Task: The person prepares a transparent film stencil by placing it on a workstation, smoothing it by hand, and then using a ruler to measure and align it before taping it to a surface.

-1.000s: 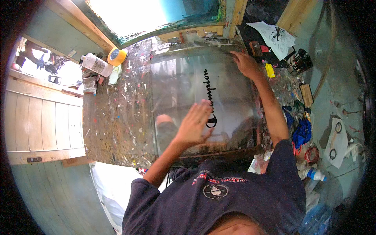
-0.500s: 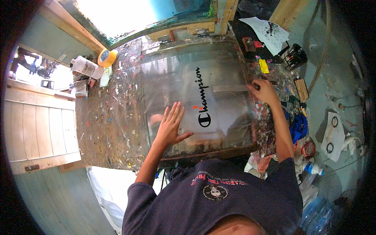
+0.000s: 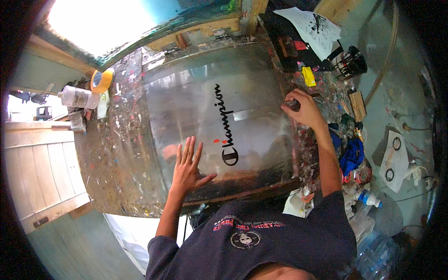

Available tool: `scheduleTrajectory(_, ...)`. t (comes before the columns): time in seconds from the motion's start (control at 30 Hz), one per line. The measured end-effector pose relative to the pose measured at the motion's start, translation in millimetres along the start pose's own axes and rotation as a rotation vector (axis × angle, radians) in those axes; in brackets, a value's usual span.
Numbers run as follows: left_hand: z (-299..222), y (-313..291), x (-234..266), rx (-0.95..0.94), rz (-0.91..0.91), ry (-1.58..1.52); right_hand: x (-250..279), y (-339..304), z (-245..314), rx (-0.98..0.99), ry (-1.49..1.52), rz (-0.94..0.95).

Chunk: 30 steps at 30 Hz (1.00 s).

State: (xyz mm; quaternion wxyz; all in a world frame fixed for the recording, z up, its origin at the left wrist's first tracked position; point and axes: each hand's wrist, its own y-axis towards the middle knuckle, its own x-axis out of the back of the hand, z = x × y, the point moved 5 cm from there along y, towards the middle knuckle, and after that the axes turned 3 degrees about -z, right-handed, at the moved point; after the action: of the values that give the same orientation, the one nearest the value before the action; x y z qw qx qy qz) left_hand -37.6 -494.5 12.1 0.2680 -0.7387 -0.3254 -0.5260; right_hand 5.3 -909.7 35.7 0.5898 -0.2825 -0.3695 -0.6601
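Observation:
A glossy, see-through sheet [image 3: 186,100] covers a panel on the table, with black script lettering [image 3: 229,157] and small red marks at its middle. Flat on the sheet, left of the lettering, lies my left hand [image 3: 186,170], fingers spread and holding nothing. My right hand [image 3: 304,107] is at the sheet's right edge, its fingers curled round a small dark object [image 3: 293,105]. Most of that object is hidden by the fingers, so its kind cannot be made out.
Yellow tape [image 3: 102,80] and a white bottle [image 3: 79,97] stand at the far left of the paint-spattered table [image 3: 109,158]. To the right are a yellow piece [image 3: 308,76], a dark cup-like holder [image 3: 349,63], a wooden block [image 3: 358,106] and blue cloth [image 3: 352,156].
The whole view has shifted and tilted, moving the table left in the picture. My left hand still lies flat on the sheet, and my right still grips the dark object at its edge.

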Motion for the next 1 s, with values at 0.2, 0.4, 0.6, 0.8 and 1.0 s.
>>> scheduleTrajectory(0.2,4.8,-1.0,-9.7,0.005,0.053,0.058,-2.1,-0.3,-1.5,0.081,0.050,0.213)
scheduleTrajectory(0.4,6.2,-0.2,-10.3,0.054,0.079,0.051,-3.9,-7.2,-14.3,0.070,0.076,0.258)
scheduleTrajectory(0.6,7.0,-0.7,-10.0,0.045,0.094,0.051,-4.6,-8.0,-16.1,0.140,0.091,0.211)
scheduleTrajectory(0.8,7.3,-1.4,-11.7,0.047,0.103,0.047,-6.8,-11.7,-18.6,0.183,0.035,0.177)
scheduleTrajectory(1.0,4.3,0.0,-10.9,0.043,0.110,0.073,-6.3,-17.4,-19.8,0.134,0.000,0.190)
